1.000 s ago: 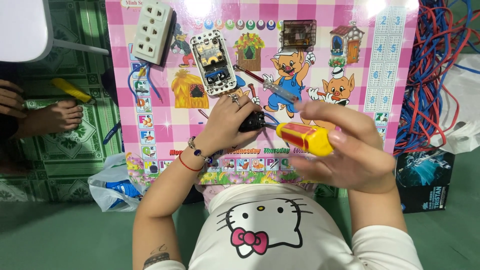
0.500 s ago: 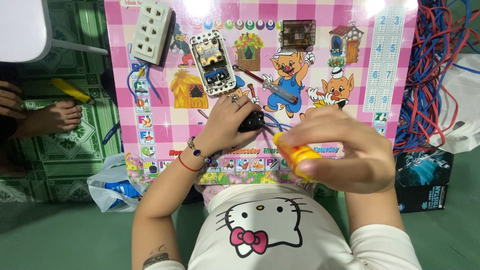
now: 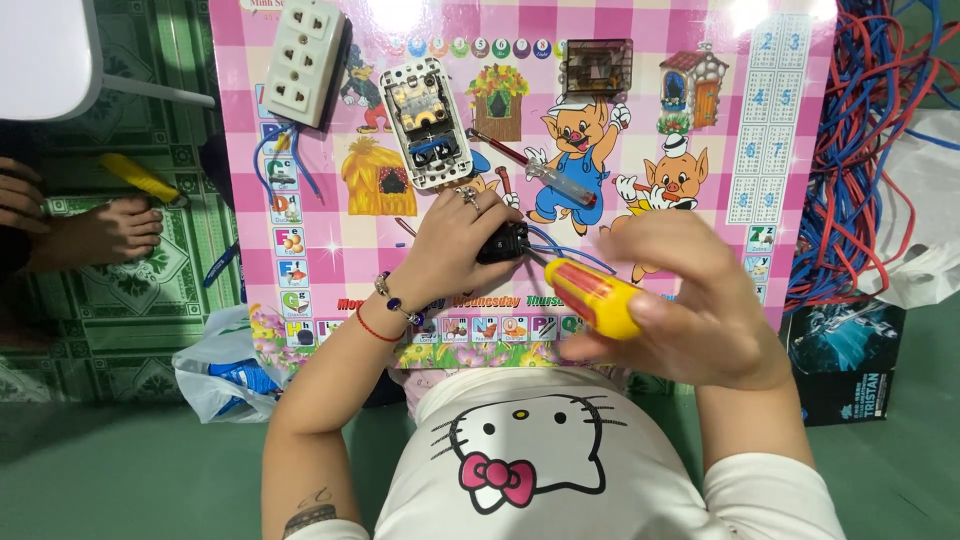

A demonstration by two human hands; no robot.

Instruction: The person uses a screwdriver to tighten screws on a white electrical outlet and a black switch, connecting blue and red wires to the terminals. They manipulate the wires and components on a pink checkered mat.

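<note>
left hand [image 3: 455, 240] pinned the small black switch part [image 3: 503, 242] to the pink surface [image 3: 640, 40], fingers closed; right hand [image 3: 690, 300] wrapped the yellow screwdriver [image 3: 592, 297], tip at the part. screw-driving looked underway; next called for steady turning.

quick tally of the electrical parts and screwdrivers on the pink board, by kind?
White multi-outlet socket: 1
Opened white socket body: 1
Small clear-cased part: 1
Small black part, gripped by the left hand: 1
Yellow-handled screwdriver, in the right hand: 1
Clear-handled screwdriver: 1
Total: 6
</note>
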